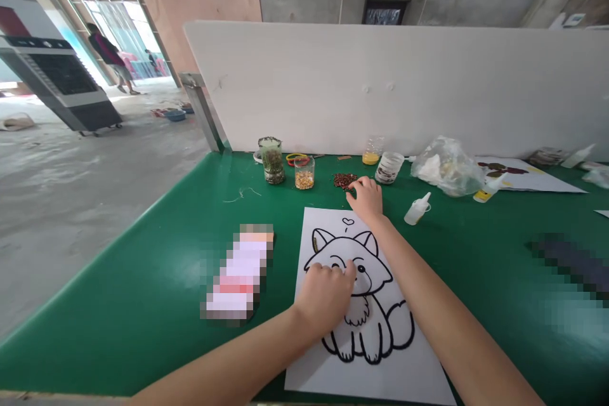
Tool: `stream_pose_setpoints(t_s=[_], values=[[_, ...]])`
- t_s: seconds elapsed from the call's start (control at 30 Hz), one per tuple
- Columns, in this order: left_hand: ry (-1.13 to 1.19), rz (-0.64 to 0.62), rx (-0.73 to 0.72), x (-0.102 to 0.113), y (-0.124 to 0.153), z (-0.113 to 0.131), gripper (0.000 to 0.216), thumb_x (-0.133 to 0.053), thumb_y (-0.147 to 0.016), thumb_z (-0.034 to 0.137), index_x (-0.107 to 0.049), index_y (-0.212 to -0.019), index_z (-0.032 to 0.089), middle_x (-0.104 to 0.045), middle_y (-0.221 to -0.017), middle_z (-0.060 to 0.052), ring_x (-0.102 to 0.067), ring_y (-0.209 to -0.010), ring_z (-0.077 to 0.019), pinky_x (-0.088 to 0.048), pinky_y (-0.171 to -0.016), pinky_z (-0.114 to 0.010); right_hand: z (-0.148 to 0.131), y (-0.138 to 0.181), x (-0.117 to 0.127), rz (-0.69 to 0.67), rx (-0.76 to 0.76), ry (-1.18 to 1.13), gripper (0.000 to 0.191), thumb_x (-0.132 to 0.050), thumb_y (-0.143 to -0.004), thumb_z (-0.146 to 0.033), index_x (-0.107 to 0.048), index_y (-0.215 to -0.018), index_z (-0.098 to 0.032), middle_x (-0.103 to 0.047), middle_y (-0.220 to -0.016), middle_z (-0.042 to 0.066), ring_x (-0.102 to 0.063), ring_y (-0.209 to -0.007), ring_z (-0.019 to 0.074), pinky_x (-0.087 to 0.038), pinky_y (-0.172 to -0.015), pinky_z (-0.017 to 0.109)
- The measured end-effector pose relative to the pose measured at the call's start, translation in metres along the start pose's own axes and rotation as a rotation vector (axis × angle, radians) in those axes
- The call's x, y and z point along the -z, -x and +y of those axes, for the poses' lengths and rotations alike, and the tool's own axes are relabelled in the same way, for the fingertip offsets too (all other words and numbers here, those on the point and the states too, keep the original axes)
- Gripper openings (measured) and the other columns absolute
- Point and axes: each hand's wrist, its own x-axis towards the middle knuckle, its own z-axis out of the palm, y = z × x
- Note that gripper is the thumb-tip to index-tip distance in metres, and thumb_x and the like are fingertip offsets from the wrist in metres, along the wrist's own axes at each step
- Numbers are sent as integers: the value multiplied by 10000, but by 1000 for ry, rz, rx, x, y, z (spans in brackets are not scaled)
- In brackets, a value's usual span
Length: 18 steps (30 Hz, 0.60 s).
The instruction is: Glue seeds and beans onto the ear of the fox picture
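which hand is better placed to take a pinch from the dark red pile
Probably the right: the right hand is at the edge of the dark red pile, fingers pointing toward it, while the left hand is lower down, over the animal drawing.

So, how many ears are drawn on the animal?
2: one ear at the head's upper picture-left, the other ear at its upper picture-right, beside the right forearm.

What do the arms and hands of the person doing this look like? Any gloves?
The left hand and right hand are bare, with no gloves. The forearms show no sleeves, and I see no watch or bracelet. They look slim, narrowing toward the hands.
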Motion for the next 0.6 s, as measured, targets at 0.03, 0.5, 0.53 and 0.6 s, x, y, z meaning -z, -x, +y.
stream_pose_setpoints(t_s=[0.03, 0.5, 0.53, 0.6], values=[[10, -5, -22, -3, 0, -1, 434, -447, -804, 109, -485, -1235, 141, -644, -679, -65, -631, -623, -212, -424, -569, -277, 1, 0, 0, -3, -8, 4, 160, -527, -809, -268, -636, -897, -190, -531, -1026, 115, -447, -984, 273, -332, -825, 393], [67, -6, -102, -7, 8, 1, 371, -381, -873, 207, -440, -1239, 198, -659, -680, -17, -609, -541, -182, -407, -508, -264, 2, -4, 0, -28, 0, 12, 141, -490, -824, -199, -628, -854, -200, -544, -987, 106, -444, -954, 263, -344, -782, 373], [60, -4, -108, -8, 8, 1, 371, -377, -877, 212, -435, -1242, 193, -655, -676, -17, -605, -534, -184, -406, -503, -268, 2, -5, 0, -28, 3, 12, 142, -486, -828, -195, -626, -847, -200, -544, -982, 108, -444, -953, 264, -345, -779, 373], [40, 0, -121, -8, 9, 2, 372, -373, -882, 213, -427, -1248, 175, -643, -664, -17, -593, -520, -187, -403, -495, -277, 2, -7, -1, -30, 14, 14, 150, -476, -836, -182, -625, -822, -196, -544, -979, 114, -441, -956, 267, -347, -780, 379]])
